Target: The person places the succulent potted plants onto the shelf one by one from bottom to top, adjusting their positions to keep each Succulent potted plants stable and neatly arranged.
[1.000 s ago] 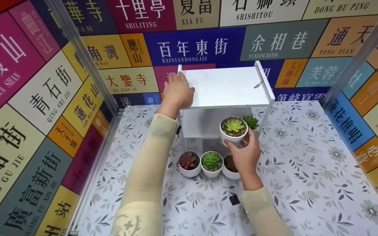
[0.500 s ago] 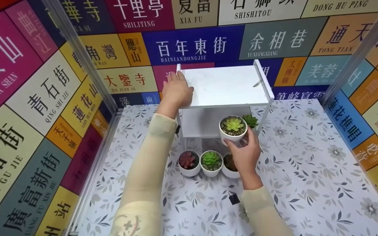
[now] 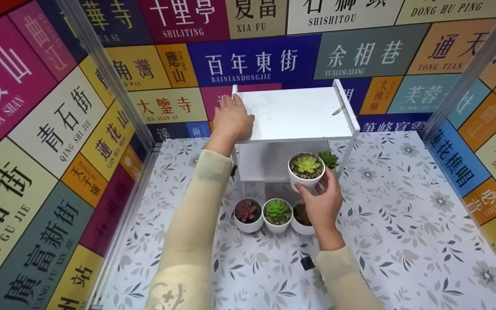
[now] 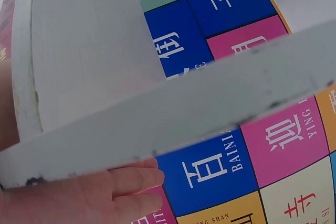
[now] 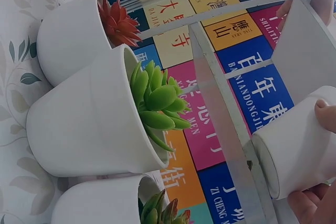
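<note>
In the head view my left hand [image 3: 233, 118] grips the left side rail of a white two-tier shelf rack [image 3: 293, 114]; the left wrist view shows its fingers [image 4: 137, 179] along the outer face of that panel. My right hand [image 3: 324, 202] holds a white-potted light green succulent [image 3: 306, 167], thumb in front and fingers round the right side. The pot is upright at the lower board's front edge; its base [image 5: 268, 166] is close to that board, but whether they touch I cannot tell. Behind it, a darker green succulent [image 3: 329, 159] is partly hidden.
In front of the rack, white pots stand in a row on the leaf-patterned tabletop [image 3: 403, 241]: a red succulent [image 3: 248, 215], a bright green succulent [image 3: 277, 215] and another potted plant [image 3: 302, 215] partly behind my right hand. Panels with printed signs [image 3: 252, 60] enclose the back and sides.
</note>
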Demonstrator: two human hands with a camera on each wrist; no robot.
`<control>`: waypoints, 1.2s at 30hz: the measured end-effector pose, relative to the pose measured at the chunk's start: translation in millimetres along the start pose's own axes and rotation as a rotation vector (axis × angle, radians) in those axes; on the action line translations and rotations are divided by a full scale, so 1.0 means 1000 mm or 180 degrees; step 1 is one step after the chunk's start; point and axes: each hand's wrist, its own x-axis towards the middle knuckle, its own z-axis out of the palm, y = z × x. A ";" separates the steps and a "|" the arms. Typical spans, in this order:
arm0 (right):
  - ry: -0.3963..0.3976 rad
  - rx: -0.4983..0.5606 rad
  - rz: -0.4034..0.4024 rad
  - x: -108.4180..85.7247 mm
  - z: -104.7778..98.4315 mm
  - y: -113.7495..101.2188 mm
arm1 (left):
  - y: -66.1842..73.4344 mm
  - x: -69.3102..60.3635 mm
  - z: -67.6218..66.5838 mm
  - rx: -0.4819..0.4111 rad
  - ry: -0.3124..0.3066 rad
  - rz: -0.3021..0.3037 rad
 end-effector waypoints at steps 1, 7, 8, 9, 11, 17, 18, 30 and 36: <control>0.0001 0.0002 -0.0005 0.000 0.000 0.000 | 0.000 0.000 0.000 0.0007 0.0006 0.0004; 0.0031 -0.0069 -0.0109 -0.001 -0.002 0.000 | -0.001 0.000 0.002 0.0022 0.0025 0.0014; 0.0032 -0.0079 -0.0118 -0.001 -0.002 0.000 | -0.001 0.000 0.002 0.0020 0.0021 0.0011; 0.0034 -0.0083 -0.0114 0.000 -0.002 0.000 | -0.001 0.000 0.002 0.0022 0.0008 0.0008; 0.0039 -0.0062 -0.0082 0.000 -0.001 0.000 | -0.001 0.000 0.002 0.0027 -0.0013 -0.0001; 0.0053 -0.0009 -0.0078 0.000 0.001 0.000 | -0.002 0.001 0.003 0.0030 -0.0016 0.0008; 0.0053 -0.0016 -0.0096 0.000 0.002 0.001 | -0.002 0.001 0.003 0.0031 -0.0014 0.0010; 0.0184 -0.0044 -0.0159 0.002 0.006 0.000 | -0.001 0.000 0.001 -0.0012 -0.0020 0.0020; 0.0156 -0.0058 -0.0211 0.004 0.006 0.000 | 0.000 0.000 0.000 0.0030 -0.0030 -0.0004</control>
